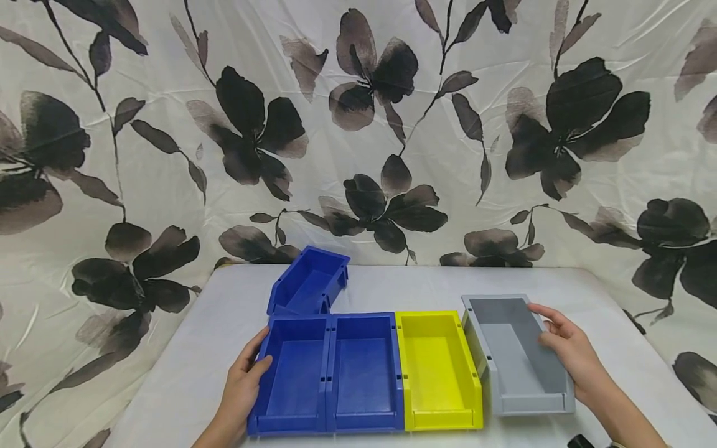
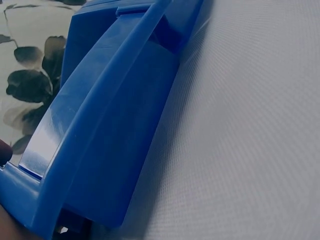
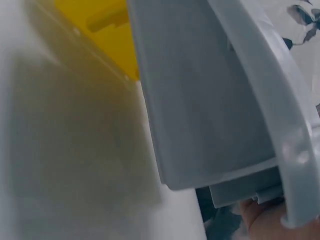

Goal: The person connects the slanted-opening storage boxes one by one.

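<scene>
Two blue bins stand side by side on the white table, a left one [image 1: 297,376] and a right one [image 1: 364,373]. Against the right one stands a yellow bin [image 1: 437,367]. My left hand [image 1: 241,382] grips the left blue bin's outer wall, thumb over the rim; that wall [image 2: 115,130] fills much of the left wrist view. With my right hand [image 1: 571,351] I hold a grey bin [image 1: 532,401] by its right wall, just right of the yellow bin. The grey bin [image 3: 205,100] appears raised off the table, above a broad shadow.
Another blue bin [image 1: 310,283] sits turned at an angle behind the left blue bin, close to its back edge. A cloth with dark flowers [image 1: 372,211] hangs behind the table [image 1: 179,373]. Part of a black object [image 1: 579,442] shows by my right forearm.
</scene>
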Demonstrator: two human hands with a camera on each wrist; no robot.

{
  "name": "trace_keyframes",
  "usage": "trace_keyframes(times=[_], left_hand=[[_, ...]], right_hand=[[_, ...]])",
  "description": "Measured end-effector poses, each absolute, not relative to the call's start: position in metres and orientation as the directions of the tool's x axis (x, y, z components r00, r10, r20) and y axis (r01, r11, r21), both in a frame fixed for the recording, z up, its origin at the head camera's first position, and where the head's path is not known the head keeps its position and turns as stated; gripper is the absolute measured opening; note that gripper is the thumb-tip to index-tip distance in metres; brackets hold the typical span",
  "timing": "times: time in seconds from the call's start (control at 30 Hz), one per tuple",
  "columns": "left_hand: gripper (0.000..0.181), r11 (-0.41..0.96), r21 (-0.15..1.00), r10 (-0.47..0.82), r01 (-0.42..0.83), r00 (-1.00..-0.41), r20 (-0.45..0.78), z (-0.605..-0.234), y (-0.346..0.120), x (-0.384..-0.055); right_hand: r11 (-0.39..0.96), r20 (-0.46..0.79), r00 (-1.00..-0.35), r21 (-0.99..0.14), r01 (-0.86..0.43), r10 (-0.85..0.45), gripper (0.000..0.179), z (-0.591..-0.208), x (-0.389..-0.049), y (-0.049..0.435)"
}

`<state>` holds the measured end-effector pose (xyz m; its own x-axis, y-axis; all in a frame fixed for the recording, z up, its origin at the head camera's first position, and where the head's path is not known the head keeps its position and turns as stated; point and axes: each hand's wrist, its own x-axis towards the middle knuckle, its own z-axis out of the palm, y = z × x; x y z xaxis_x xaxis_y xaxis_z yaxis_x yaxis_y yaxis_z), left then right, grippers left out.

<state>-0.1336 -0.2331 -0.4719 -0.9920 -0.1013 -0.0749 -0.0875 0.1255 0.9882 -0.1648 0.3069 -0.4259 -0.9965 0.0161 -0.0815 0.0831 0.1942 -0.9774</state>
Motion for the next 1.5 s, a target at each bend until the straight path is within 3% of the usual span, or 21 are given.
trace_keyframes(times=[0.23,0.47,0.83,1.5], left_hand=[[0.054,0.129,0.987,-0.102,-0.096,-0.991,-0.083,-0.471,-0.234,-0.135],[0.055,0.117,0.989,-0.099,-0.092,-0.992,-0.081,-0.473,-0.233,-0.135],[0.055,0.107,0.990,-0.102,-0.090,-0.992,-0.079,-0.473,-0.232,-0.136],[0.055,0.107,0.990,-0.091,-0.088,-0.993,-0.079,-0.473,-0.234,-0.136]], right_hand=[[0.561,0.057,-0.998,-0.825,-0.065,-0.032,0.048,-0.417,-0.169,0.311],[0.765,0.201,-0.968,-0.597,-0.242,-0.150,0.054,-0.401,-0.171,0.308],[0.835,0.175,-0.940,-0.434,-0.339,-0.291,0.072,-0.380,-0.166,0.276],[0.885,0.105,-0.951,-0.350,-0.308,-0.290,0.079,-0.389,-0.170,0.249]])
